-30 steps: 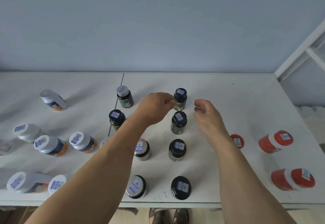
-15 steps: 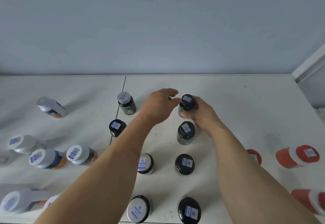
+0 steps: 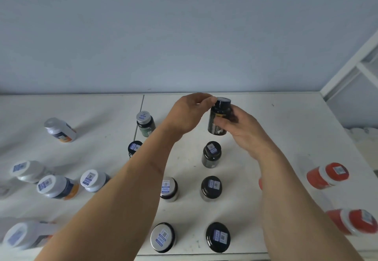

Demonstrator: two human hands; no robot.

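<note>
A dark bottle (image 3: 216, 122) with a black cap (image 3: 223, 103) is held up off the white table (image 3: 266, 121), near its far middle. My right hand (image 3: 244, 130) grips the bottle's body from the right, fingers curled round it. My left hand (image 3: 189, 115) reaches in from the left, and its fingertips pinch the cap's left side. The bottle's right side is hidden behind my right fingers.
Upright dark bottles stand in two columns below my hands, black-capped (image 3: 211, 154) and silver-capped (image 3: 168, 188). Several white-capped bottles (image 3: 58, 187) lie at the left, and red jars (image 3: 327, 175) lie at the right. A white frame (image 3: 347, 70) stands at the far right.
My right hand closed round the farthest dark bottle and lifted it off the table. My left hand came onto its cap.
</note>
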